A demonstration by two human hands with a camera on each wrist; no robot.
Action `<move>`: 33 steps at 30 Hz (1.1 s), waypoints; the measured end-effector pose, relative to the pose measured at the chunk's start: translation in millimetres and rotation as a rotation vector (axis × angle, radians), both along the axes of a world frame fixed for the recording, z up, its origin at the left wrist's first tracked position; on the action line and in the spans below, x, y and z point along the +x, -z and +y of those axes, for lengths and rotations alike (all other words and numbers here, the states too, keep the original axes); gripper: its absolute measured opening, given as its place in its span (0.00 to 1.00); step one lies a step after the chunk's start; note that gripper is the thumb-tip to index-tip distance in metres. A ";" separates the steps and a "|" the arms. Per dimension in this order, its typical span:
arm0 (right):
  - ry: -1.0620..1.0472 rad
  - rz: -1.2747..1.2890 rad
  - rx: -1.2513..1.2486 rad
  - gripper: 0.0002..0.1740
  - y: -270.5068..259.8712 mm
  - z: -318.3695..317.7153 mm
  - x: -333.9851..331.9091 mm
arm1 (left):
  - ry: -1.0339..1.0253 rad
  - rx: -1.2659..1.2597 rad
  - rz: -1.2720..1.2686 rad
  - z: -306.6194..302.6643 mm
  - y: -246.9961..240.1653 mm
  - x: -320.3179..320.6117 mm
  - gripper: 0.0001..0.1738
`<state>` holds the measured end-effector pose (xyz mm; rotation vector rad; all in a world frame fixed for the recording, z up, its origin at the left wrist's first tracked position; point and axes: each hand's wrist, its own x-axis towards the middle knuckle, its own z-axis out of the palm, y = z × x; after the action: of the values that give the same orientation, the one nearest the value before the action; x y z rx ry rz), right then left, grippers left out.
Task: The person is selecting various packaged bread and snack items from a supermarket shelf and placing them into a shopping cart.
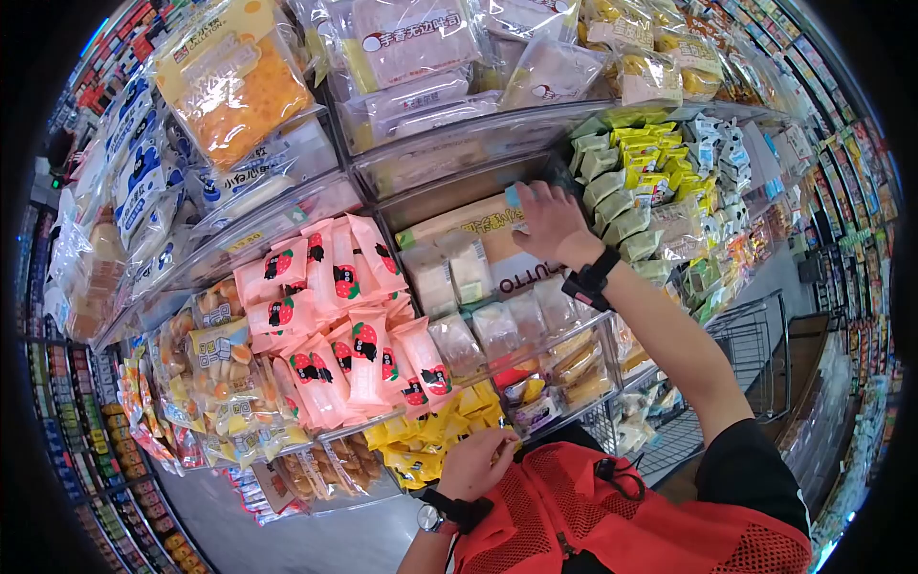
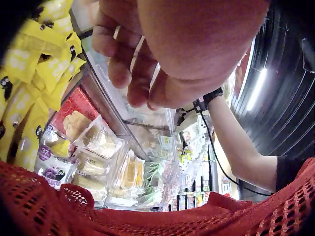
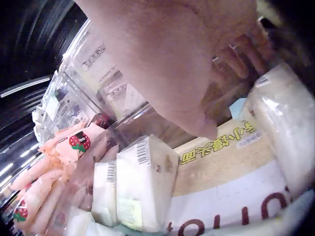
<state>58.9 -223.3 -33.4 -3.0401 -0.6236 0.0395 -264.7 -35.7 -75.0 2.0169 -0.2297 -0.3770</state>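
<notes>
Our right grip (image 1: 550,222) is raised into a clear bin (image 1: 602,330) on the middle shelf, resting against the top of a tan cardboard box (image 1: 469,222) that lies flat at the back of that bin. A light-blue piece (image 1: 513,196) shows right at the fingertips, touching them. From the wrist view we see the fingers (image 3: 236,59) curled above the box, but we cannot tell whether they actually pinch the blue piece or only brush it. White wrapped packets (image 1: 459,268) stand in front of the box in the same bin, barcodes facing up. Just to the left sits a heap of pink strawberry packets (image 1: 335,316), and to the right a stack of green packets (image 1: 612,191).

Our left grip (image 1: 478,459) hangs low, close to our red mesh vest (image 1: 593,517) and just beside the yellow packets (image 1: 430,440) on the bottom shelf. Its fingers (image 2: 123,64) are loosely curled and we see nothing held in them. A wristwatch (image 1: 430,518) sits on that wrist, and a black band (image 1: 591,279) wraps the right one
</notes>
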 end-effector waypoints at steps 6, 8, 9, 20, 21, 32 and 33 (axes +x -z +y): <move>0.116 0.241 -0.152 0.36 23.4 -18.7 18.2 | 0.021 0.009 0.011 -4.2 -2.2 4.1 0.10; 0.132 0.220 -0.018 0.34 26.2 -13.8 16.2 | 0.012 -0.005 -0.004 -5.9 -1.2 4.5 0.10; 0.140 0.193 0.113 0.32 26.1 -9.6 15.2 | 0.024 -0.006 -0.001 -7.1 -2.7 5.9 0.10; -0.029 0.358 0.437 0.32 16.8 -15.7 -24.7 | 0.107 0.020 0.044 -22.3 -21.8 21.2 0.08; -0.052 0.298 0.446 0.29 8.4 -23.9 -36.9 | 0.135 0.026 0.052 -25.3 -25.5 23.9 0.08; 0.165 0.228 0.817 0.15 30.2 -209.4 -299.6 | 0.502 0.133 0.037 -88.6 -19.7 18.0 0.08; 0.363 0.353 0.853 0.15 60.5 -230.0 -330.5 | 0.541 0.164 0.076 -99.0 -22.7 12.1 0.10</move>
<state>-271.6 -453.3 -93.9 -2.1880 -0.0199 0.2262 -252.5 -134.7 -52.3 2.0747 -0.7218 -0.8308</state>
